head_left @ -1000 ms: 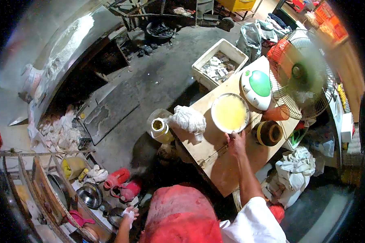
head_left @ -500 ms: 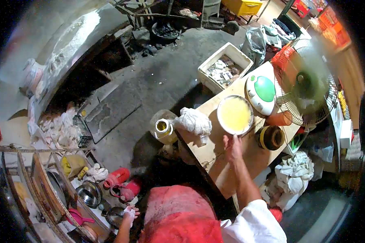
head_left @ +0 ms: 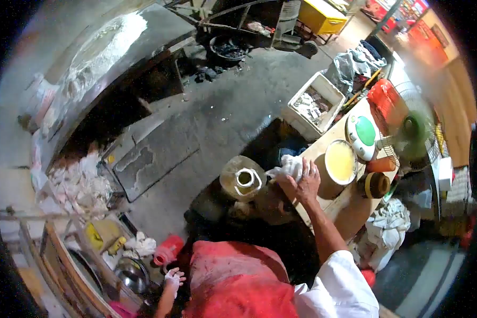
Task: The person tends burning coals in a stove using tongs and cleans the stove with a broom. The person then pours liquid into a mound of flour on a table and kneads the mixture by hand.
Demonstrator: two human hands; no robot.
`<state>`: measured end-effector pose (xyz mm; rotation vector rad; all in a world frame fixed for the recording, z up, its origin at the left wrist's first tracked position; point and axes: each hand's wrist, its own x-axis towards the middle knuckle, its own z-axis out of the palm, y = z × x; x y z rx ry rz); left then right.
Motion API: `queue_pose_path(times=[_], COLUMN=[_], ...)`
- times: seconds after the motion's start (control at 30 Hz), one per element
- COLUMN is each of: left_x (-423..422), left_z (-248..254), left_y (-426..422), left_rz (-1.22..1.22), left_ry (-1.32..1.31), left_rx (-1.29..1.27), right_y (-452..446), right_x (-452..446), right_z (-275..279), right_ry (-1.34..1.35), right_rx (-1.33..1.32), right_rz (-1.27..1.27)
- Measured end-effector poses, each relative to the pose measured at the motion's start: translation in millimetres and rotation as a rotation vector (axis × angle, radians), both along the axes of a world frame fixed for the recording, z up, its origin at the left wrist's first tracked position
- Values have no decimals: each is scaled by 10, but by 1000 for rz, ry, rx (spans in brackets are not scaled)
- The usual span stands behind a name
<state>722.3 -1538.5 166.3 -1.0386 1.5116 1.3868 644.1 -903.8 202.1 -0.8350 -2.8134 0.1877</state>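
My right hand [head_left: 306,184] reaches over the wooden tabletop against a crumpled white cloth [head_left: 288,167] at the table's left edge. Its fingers are stretched out and the thumb stands apart; the cloth lies right beside them, and no closed grip shows. Just right of the hand is a round bowl [head_left: 340,162] of yellow contents. My left hand [head_left: 174,279] hangs low beside the red apron [head_left: 238,275], holding nothing, fingers apart and whitish with powder. Below the cloth, a translucent jug [head_left: 244,179] with a white-rimmed mouth stands near the table.
On the table [head_left: 350,212] are a green-and-white scale [head_left: 362,132] and a dark jar [head_left: 375,185], with a fan [head_left: 412,130] behind. A white box [head_left: 317,103] of small pieces sits beyond. At lower left, a rack [head_left: 58,254] stands by a metal bowl [head_left: 132,274].
My right hand has left the bowl's rim and moved left to the white cloth. The view has shifted, so the table appears farther right. My left hand stays low at my side.
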Motion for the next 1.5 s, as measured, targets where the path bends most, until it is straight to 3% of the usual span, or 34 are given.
queue_pose_path(times=[0.03, 0.07, 0.1, 0.17, 0.23, 0.27, 0.4, 0.43, 0.5, 0.53, 0.63, 0.7, 0.73, 0.83, 0.9, 1.07, 1.17, 1.23, 1.27, 1.3, 1.37, 1.4, 1.47, 1.5], left_x=[-200, -382, -560, -863, -958, -1138, -1292, -1352, -1595, -1665, -1895, -2064, -2166, -2625, -3119, -4629, -5616, -6219, -6495, -6715, -7003, -7162, -7632, -7793], left_z=[-8, -302, -137, 10, -222, -338, -600, -604, -454, -301, -397, -559, -607, -702, -741, -878, -562, 301, 556, 787, 982, 1167, 1508, 1592], left_y=[-68, -506, -497, -637, -1012, -1176, -1397, -1450, -1519, -1438, -1450, -1506, -1525, -1513, -1497, -1462, -1048, -100, 108, 276, 306, 313, 182, 60], left_rz=[-71, 193, 130, -13, -32, 22, 24, 30, 249, 162, 166, 190, 195, 193, 164, 136, 53, -220, -214, -207, -185, -144, -38, 50], left_ry=[59, -107, -3, 92, 166, 23, 203, 205, 117, 189, 125, 47, 15, -60, -75, -39, -71, 130, 165, 211, 347, 389, 423, 425], left_rx=[-43, 273, 67, -60, -63, 41, -91, -86, 187, 77, 97, 143, 146, 147, 154, 287, 250, -21, 36, 20, 114, 175, 222, 277], right_y=[-118, -314, -578, -1139, -1714, -1905, -2159, -2199, -2186, -2178, -2088, -1928, -1956, -2227, -2291, -2183, -2197, -2088, -2027, -1940, -1940, -1828, -1876, -1967], right_x=[-55, -119, -215, -382, -561, -597, -531, -565, -738, -787, -762, -733, -840, -1757, -2058, -2832, -3248, -3884, -4194, -4456, -5209, -5337, -6244, -6507], right_z=[86, 177, 243, 265, 413, 317, -211, -212, -236, -242, -564, -1600, -1532, -446, -472, -681, -495, -203, -67, -135, 280, -86, 140, 337], right_ry=[-14, -37, -52, -27, -87, -139, -461, -552, -708, -860, -599, -602, -498, -568, -519, -573, -607, -479, -411, -372, -537, -424, -118, -143], right_rx=[17, 27, 30, -148, -330, -360, -577, -655, -749, -849, -775, -628, -759, -693, -791, -812, -854, -895, -944, -843, -1003, -968, -1396, -1343], right_rz=[-4, 25, 69, 134, 185, 196, 359, 362, 362, 346, 157, 142, 259, 232, 69, 49, 54, 75, 82, 257, 4, 20, -191, -150])
